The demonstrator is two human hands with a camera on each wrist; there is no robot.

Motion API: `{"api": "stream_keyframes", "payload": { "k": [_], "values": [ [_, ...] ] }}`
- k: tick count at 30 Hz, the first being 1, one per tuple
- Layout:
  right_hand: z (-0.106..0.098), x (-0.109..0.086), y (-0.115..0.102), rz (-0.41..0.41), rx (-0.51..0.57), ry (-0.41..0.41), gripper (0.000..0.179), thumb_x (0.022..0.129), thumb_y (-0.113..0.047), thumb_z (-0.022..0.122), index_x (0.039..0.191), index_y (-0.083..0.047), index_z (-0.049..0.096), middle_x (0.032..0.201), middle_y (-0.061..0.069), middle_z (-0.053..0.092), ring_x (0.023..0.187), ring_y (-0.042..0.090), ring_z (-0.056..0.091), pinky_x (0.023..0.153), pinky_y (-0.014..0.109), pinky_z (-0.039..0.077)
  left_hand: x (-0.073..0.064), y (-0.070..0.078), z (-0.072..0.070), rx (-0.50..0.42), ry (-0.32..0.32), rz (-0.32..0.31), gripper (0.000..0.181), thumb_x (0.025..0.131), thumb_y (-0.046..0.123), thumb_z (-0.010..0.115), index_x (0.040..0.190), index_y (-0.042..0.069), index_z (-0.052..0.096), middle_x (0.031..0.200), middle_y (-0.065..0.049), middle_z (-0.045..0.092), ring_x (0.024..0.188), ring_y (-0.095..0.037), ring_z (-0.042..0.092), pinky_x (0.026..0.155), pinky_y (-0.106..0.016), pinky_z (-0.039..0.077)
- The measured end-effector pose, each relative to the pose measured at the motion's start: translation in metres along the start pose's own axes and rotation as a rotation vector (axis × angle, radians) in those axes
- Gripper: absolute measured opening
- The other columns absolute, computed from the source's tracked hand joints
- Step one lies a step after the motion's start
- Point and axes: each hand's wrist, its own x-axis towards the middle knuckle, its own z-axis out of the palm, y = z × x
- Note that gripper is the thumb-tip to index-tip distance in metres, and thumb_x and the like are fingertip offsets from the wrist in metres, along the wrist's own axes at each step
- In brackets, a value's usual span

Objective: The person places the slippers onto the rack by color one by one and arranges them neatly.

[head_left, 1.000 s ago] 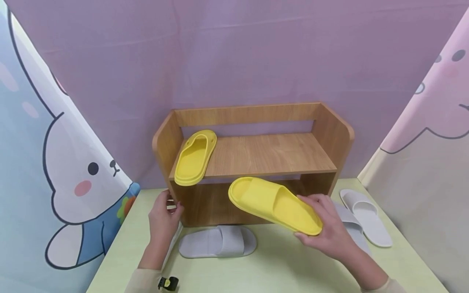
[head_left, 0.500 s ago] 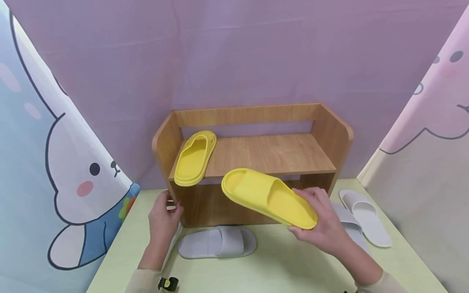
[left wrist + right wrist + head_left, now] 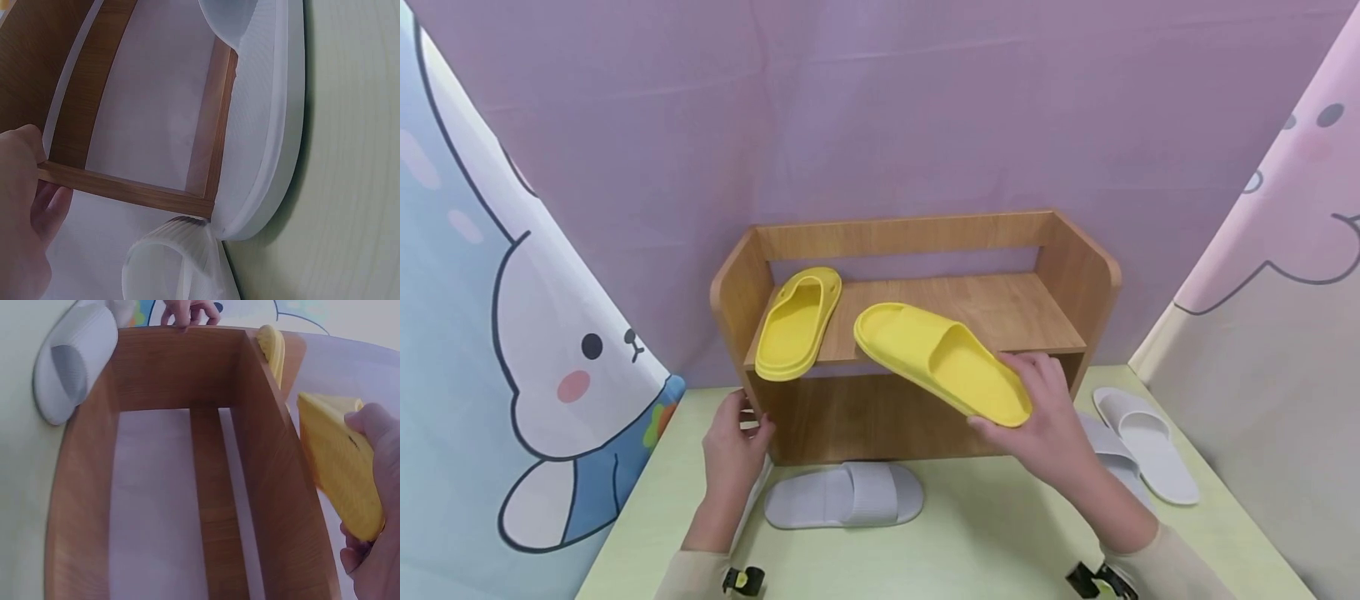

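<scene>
My right hand [image 3: 1045,421] grips a yellow slipper [image 3: 940,358] by its heel end, thumb on one side and fingers on the other. The slipper is tilted, its toe in front of the upper shelf of a wooden shoe rack [image 3: 906,235]; the right wrist view shows it off the shelf board. A second yellow slipper [image 3: 797,327] lies at the left of that shelf, heel toward me. My left hand [image 3: 733,442] pinches the front edge of the rack's left side panel [image 3: 125,190], low down, thumb inside and fingers outside.
A grey slipper [image 3: 842,496] lies sideways before the rack on the pale green table [image 3: 955,542]. Partly behind my left forearm is a white slipper [image 3: 169,262]. At the right lie another grey slipper [image 3: 1112,454] and a white one [image 3: 1157,454]. Printed curtains stand around.
My right hand has raised the yellow slipper and moved it slightly left, from in front of the lower opening to the upper shelf's level. My left hand stays on the side panel.
</scene>
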Motion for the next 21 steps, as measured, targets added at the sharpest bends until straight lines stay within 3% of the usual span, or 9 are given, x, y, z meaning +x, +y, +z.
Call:
{"api": "stream_keyframes", "payload": {
  "k": [10,21],
  "values": [
    [0.011,0.027,-0.012,0.051,-0.018,0.041,0.082,0.072,-0.026,0.103,0.143,-0.003,0.067,0.127,0.013,0.058,0.12,0.029,0.047,0.088,0.042,0.04,0.001,0.001,0.0,-0.005,-0.006,-0.006,0.047,0.094,0.003,0.082,0.136,0.005,0.061,0.12,-0.016,0.07,0.103,-0.037,0.077,0.077,-0.052,0.069],
    [0.023,0.054,-0.023,0.147,-0.086,0.013,0.082,0.077,-0.031,0.1,0.144,0.0,0.064,0.128,0.015,0.055,0.124,0.035,0.046,0.09,0.044,0.042,0.0,-0.001,0.001,-0.017,0.002,-0.002,0.047,0.093,0.003,0.083,0.135,0.005,0.062,0.119,-0.016,0.071,0.102,-0.036,0.077,0.075,-0.051,0.07]
  ]
}}
